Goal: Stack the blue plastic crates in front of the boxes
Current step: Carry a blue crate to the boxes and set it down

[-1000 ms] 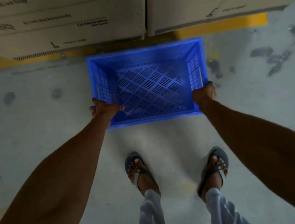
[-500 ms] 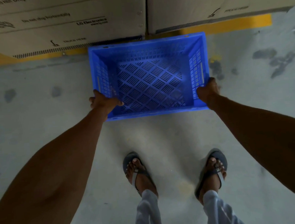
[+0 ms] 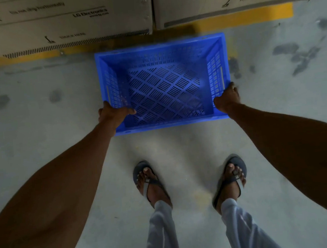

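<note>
Now the blue crate (image 3: 163,84) sits lower than 1 second ago (near the boxes (image 3: 60,20)), left hand (image 3: 112,114) and right hand (image 3: 227,100) both gripping its rim, so set-down looks close.

A blue plastic crate (image 3: 163,82) sits open side up, just in front of two cardboard boxes (image 3: 60,22) along a yellow floor line (image 3: 248,15). The left hand (image 3: 114,114) grips its near-left rim, thumb inside; the right hand (image 3: 228,99) grips the near-right rim. Two feet in sandals (image 3: 150,182) stand on the grey floor (image 3: 40,124) below.
</note>
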The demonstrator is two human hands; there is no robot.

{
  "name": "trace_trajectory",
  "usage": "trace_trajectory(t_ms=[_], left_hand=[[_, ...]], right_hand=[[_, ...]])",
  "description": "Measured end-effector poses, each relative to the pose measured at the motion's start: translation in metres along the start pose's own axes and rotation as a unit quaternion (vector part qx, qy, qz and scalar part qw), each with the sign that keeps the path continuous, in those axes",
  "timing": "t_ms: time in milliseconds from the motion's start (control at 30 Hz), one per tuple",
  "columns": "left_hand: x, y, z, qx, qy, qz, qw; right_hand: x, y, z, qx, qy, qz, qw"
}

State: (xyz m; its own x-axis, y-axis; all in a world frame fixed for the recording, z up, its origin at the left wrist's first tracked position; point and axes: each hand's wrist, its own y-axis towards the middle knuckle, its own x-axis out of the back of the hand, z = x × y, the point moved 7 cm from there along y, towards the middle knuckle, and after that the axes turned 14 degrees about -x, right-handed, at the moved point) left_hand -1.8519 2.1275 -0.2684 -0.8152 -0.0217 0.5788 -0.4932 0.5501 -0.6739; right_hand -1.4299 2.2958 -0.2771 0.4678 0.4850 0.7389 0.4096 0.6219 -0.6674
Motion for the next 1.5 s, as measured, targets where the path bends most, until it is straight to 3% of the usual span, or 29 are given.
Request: trace_trajectory(t_ms=[600,1167,1367,1500], left_hand=[[-0.017,-0.016,0.027,-0.009,-0.002,0.01,1.0],[-0.02,-0.028,0.037,-0.008,0.0,0.012,1.0],[-0.034,-0.065,0.018,-0.048,0.117,0.029,0.992],[-0.022,-0.122,-0.011,-0.118,0.151,0.111,0.975]], right_hand=[[-0.011,-0.02,-0.033,0.006,-0.088,0.037,0.995],[-0.01,-0.026,-0.032,0.007,-0.09,0.026,0.996],[-0.008,-0.071,-0.038,0.07,-0.146,-0.01,0.987],[0.019,-0.145,-0.048,0.117,-0.115,0.037,0.986]])
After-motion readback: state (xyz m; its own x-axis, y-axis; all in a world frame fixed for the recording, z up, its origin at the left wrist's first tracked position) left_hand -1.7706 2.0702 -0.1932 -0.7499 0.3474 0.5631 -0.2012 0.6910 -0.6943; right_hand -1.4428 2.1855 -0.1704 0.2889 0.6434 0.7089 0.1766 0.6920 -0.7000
